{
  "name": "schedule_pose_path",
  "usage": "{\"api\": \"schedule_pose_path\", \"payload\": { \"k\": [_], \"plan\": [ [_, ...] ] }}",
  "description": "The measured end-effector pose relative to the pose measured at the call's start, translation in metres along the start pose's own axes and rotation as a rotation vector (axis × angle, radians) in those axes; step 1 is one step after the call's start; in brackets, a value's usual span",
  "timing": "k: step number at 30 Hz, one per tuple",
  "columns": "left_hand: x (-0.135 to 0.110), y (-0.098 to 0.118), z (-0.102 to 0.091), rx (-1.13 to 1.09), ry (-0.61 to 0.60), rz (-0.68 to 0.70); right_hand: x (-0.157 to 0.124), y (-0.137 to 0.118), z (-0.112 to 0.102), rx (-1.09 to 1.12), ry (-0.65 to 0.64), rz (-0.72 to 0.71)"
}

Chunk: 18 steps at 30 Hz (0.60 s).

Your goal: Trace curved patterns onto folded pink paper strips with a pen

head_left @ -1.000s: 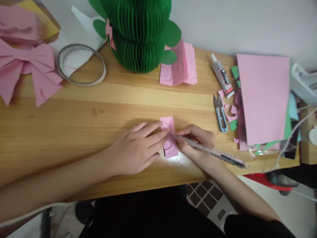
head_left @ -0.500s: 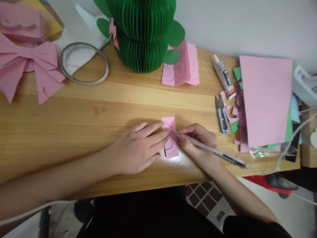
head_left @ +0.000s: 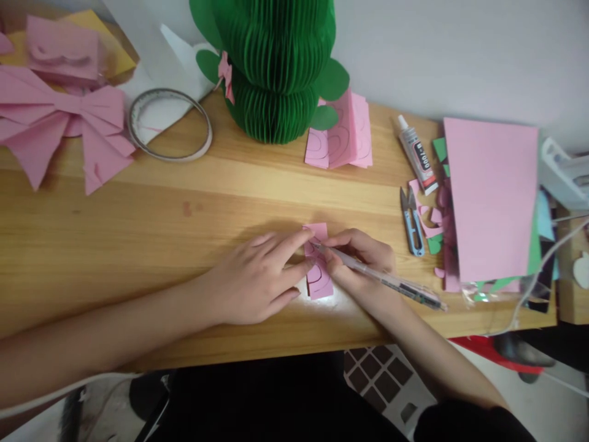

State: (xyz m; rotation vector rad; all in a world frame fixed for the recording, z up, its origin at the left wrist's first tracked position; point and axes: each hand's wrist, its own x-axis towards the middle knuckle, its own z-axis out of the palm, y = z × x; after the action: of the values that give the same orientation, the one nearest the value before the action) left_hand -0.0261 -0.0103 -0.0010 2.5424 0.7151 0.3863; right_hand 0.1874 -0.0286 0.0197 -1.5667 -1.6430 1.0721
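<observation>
A small pink paper piece (head_left: 321,286) with curved pen lines lies flat on the wooden table near its front edge. My left hand (head_left: 262,279) rests on the table with fingers spread, its fingertips pressing on the paper's left side. In my right hand (head_left: 361,258) is a clear-barrelled pen (head_left: 391,281), pinched near the tip. The pen's point touches the upper part of the paper, close to my left fingertips. Part of the drawn lines is hidden under my fingers.
Behind stand a green honeycomb paper figure (head_left: 280,110) and folded pink paper (head_left: 340,138) with drawn curves. Right are a glue tube (head_left: 418,156), thread snips (head_left: 411,224), paper scraps and a pink sheet (head_left: 494,199). Left are a tape roll (head_left: 205,144) and a pink paper bow (head_left: 69,107).
My right hand and the pen have shifted slightly left over the paper. My left index finger has moved up toward the paper's top, widening the gap between fingers. The whole view has shifted slightly.
</observation>
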Motion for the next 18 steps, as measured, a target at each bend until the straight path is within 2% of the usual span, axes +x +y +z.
{"api": "schedule_pose_path", "payload": {
  "k": [6, 12, 18],
  "plan": [
    [0.0022, -0.0014, -0.0007, -0.072, 0.019, 0.001, -0.0003, 0.0035, 0.0023, 0.001, 0.01, 0.005],
    [0.0028, -0.0023, -0.002, -0.107, 0.039, 0.0, 0.0053, 0.0075, 0.0091, 0.058, 0.026, -0.09],
    [0.0022, -0.0021, -0.0004, -0.102, 0.048, 0.005, 0.0053, 0.0023, 0.008, 0.051, 0.003, -0.013]
  ]
}}
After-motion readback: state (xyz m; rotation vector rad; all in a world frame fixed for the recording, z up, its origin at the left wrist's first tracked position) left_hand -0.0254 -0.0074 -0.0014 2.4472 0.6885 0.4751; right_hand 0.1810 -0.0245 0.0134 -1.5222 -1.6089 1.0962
